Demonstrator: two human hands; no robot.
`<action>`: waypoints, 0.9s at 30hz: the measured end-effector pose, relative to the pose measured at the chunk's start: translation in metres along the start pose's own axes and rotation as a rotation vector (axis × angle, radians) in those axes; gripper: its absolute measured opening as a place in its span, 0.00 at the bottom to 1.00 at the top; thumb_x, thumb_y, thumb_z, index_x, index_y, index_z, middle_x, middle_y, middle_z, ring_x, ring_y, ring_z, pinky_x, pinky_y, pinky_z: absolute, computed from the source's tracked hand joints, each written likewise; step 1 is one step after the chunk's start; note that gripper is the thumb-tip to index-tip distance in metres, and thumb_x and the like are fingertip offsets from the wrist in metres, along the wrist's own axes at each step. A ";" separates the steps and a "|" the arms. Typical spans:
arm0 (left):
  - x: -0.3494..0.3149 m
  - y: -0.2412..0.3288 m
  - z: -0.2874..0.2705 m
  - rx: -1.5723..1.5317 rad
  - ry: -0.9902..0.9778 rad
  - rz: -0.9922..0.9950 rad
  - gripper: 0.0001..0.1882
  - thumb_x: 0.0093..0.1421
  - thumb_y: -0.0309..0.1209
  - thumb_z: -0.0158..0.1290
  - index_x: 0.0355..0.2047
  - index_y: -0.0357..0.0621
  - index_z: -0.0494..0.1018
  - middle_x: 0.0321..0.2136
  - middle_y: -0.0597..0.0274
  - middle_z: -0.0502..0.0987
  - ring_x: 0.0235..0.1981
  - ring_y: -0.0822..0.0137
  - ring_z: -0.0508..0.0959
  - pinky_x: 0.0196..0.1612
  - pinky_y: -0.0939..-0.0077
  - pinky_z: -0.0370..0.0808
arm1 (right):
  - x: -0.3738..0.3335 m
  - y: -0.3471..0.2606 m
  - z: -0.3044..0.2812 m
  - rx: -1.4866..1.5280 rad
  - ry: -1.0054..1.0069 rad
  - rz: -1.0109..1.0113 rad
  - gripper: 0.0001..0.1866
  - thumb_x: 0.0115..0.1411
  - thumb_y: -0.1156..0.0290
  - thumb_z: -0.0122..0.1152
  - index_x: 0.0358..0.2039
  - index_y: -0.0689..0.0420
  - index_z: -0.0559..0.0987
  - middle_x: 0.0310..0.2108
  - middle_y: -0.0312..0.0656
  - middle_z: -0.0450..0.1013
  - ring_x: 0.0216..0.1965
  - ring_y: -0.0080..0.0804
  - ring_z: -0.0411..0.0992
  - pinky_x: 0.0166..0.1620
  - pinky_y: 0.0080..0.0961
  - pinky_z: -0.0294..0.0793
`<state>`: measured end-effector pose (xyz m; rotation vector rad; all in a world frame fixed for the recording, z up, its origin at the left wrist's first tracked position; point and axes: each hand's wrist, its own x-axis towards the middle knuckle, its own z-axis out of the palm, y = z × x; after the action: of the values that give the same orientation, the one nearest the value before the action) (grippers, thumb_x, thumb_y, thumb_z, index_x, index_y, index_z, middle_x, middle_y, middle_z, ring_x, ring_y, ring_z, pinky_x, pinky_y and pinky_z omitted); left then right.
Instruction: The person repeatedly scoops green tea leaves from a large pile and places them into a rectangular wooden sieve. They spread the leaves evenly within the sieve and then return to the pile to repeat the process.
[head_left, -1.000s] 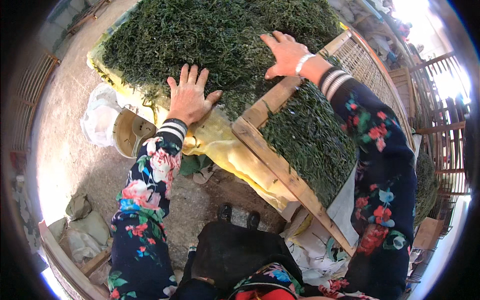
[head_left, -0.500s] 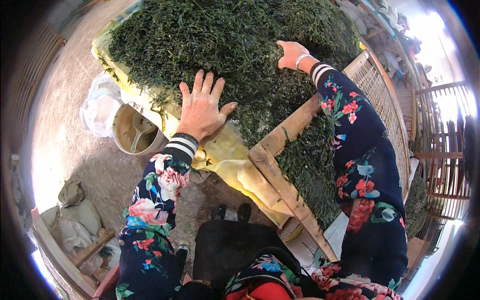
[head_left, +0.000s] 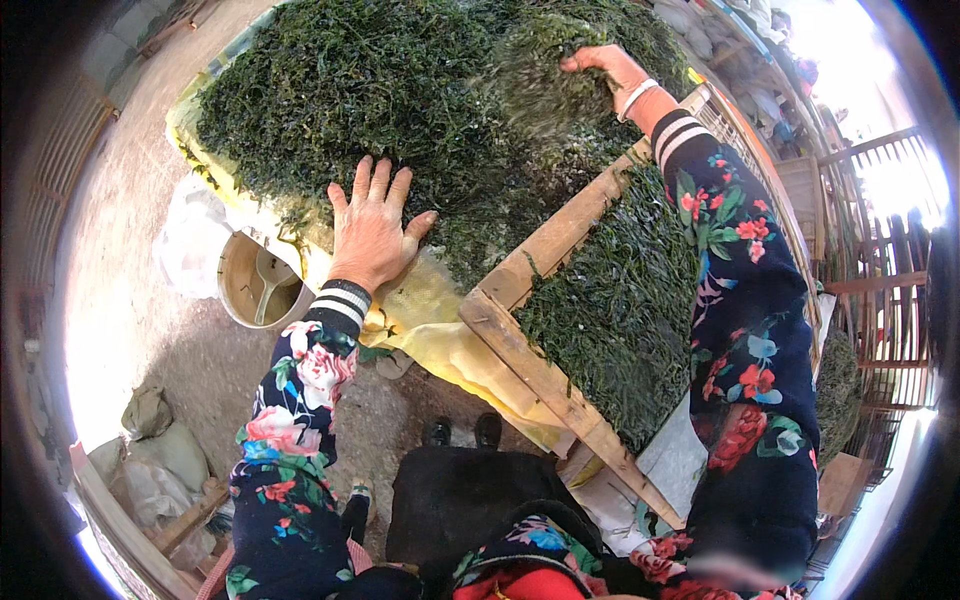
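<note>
Arms point(head_left: 752, 335) outstretched, left hand point(head_left: 370, 232) splayed, right hand point(head_left: 614, 70) curled

The sleeves point(head_left: 755, 320) are dark navy, printed with large pink and red blooms, blue flowers and green leaves, and end in black ribbed cuffs point(head_left: 342, 305) banded with white stripes. A pale, narrow bracelet point(head_left: 634, 99) circles the wrist of the right hand point(head_left: 608, 66). Below show a patch of red clothing point(head_left: 545, 585), a plain black lower garment point(head_left: 450, 500) and dark shoes point(head_left: 487, 430).
</note>
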<state>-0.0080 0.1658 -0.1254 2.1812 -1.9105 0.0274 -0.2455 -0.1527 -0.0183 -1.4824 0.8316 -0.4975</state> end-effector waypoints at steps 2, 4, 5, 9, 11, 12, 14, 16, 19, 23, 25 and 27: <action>0.000 0.000 0.001 -0.008 0.000 0.005 0.35 0.67 0.54 0.50 0.67 0.47 0.66 0.70 0.49 0.61 0.74 0.47 0.54 0.67 0.28 0.49 | -0.004 0.005 0.011 -0.486 0.068 0.016 0.15 0.55 0.71 0.65 0.42 0.64 0.86 0.38 0.42 0.83 0.38 0.33 0.79 0.39 0.38 0.81; -0.001 -0.002 0.002 0.008 0.024 0.008 0.35 0.67 0.54 0.50 0.67 0.47 0.66 0.70 0.49 0.61 0.74 0.47 0.54 0.67 0.28 0.49 | -0.005 0.010 0.023 -0.687 0.191 0.047 0.18 0.56 0.71 0.64 0.48 0.61 0.84 0.40 0.42 0.82 0.35 0.34 0.79 0.31 0.44 0.82; -0.001 -0.003 0.002 0.011 0.018 0.001 0.35 0.67 0.54 0.49 0.67 0.47 0.65 0.70 0.49 0.61 0.74 0.47 0.54 0.67 0.28 0.49 | -0.006 0.012 0.029 -0.785 0.189 -0.063 0.18 0.57 0.69 0.65 0.49 0.58 0.84 0.43 0.43 0.83 0.34 0.36 0.79 0.29 0.46 0.82; -0.001 -0.004 0.005 0.042 -0.002 0.016 0.36 0.68 0.57 0.47 0.68 0.47 0.64 0.70 0.50 0.61 0.73 0.48 0.54 0.67 0.28 0.50 | -0.012 0.012 0.054 -1.294 0.157 -0.100 0.38 0.54 0.40 0.68 0.58 0.52 0.80 0.57 0.53 0.76 0.57 0.49 0.75 0.61 0.39 0.72; 0.000 -0.004 0.005 0.033 0.020 0.012 0.36 0.68 0.56 0.47 0.68 0.47 0.65 0.70 0.51 0.61 0.73 0.48 0.54 0.67 0.29 0.50 | -0.018 0.019 0.075 -1.414 0.004 -0.144 0.45 0.51 0.39 0.70 0.64 0.55 0.73 0.60 0.60 0.72 0.60 0.52 0.73 0.61 0.42 0.73; 0.000 -0.005 0.005 0.028 0.035 0.014 0.36 0.68 0.56 0.47 0.68 0.47 0.65 0.70 0.51 0.61 0.73 0.48 0.54 0.67 0.29 0.50 | -0.021 0.023 0.083 -1.493 -0.071 -0.123 0.45 0.50 0.41 0.71 0.63 0.55 0.73 0.60 0.61 0.71 0.60 0.53 0.73 0.60 0.43 0.73; 0.000 -0.005 0.005 0.024 0.032 0.013 0.35 0.68 0.55 0.49 0.67 0.48 0.65 0.70 0.51 0.62 0.73 0.48 0.55 0.67 0.29 0.50 | -0.017 0.026 0.089 -1.643 -0.178 -0.017 0.38 0.52 0.48 0.70 0.60 0.55 0.75 0.58 0.60 0.72 0.57 0.54 0.75 0.58 0.46 0.75; 0.000 -0.004 0.005 0.001 0.040 0.011 0.34 0.67 0.54 0.50 0.67 0.47 0.66 0.70 0.51 0.63 0.73 0.49 0.55 0.67 0.29 0.50 | -0.011 0.027 0.081 -1.550 -0.085 -0.084 0.30 0.52 0.57 0.65 0.55 0.58 0.79 0.51 0.57 0.78 0.53 0.53 0.76 0.56 0.45 0.77; 0.000 -0.004 0.004 -0.014 0.038 0.004 0.33 0.67 0.52 0.50 0.67 0.47 0.66 0.69 0.51 0.63 0.73 0.49 0.55 0.68 0.29 0.50 | 0.002 0.023 0.052 -1.366 0.046 -0.060 0.36 0.50 0.57 0.65 0.60 0.61 0.77 0.53 0.58 0.77 0.54 0.54 0.76 0.59 0.42 0.75; 0.000 -0.003 0.002 -0.012 0.018 -0.008 0.33 0.67 0.51 0.51 0.67 0.47 0.66 0.70 0.51 0.62 0.74 0.49 0.54 0.68 0.29 0.49 | 0.009 0.018 0.023 -0.831 0.214 -0.105 0.38 0.45 0.65 0.71 0.58 0.69 0.75 0.43 0.55 0.82 0.45 0.41 0.80 0.53 0.32 0.76; 0.001 -0.003 0.002 -0.011 0.020 -0.008 0.33 0.67 0.51 0.51 0.67 0.47 0.66 0.70 0.51 0.62 0.74 0.49 0.54 0.68 0.29 0.49 | 0.006 0.020 0.021 -1.001 0.111 -0.102 0.43 0.45 0.61 0.73 0.62 0.67 0.73 0.53 0.60 0.76 0.55 0.50 0.75 0.59 0.37 0.74; 0.001 -0.004 0.003 -0.016 0.010 -0.015 0.33 0.67 0.51 0.51 0.67 0.47 0.66 0.70 0.51 0.62 0.74 0.49 0.54 0.68 0.29 0.49 | 0.000 0.027 0.026 -1.099 0.047 -0.008 0.46 0.45 0.59 0.76 0.64 0.66 0.71 0.60 0.63 0.72 0.61 0.54 0.72 0.63 0.39 0.71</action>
<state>-0.0047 0.1651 -0.1287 2.1809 -1.8830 0.0204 -0.2311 -0.1336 -0.0476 -2.4686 1.2218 -0.0357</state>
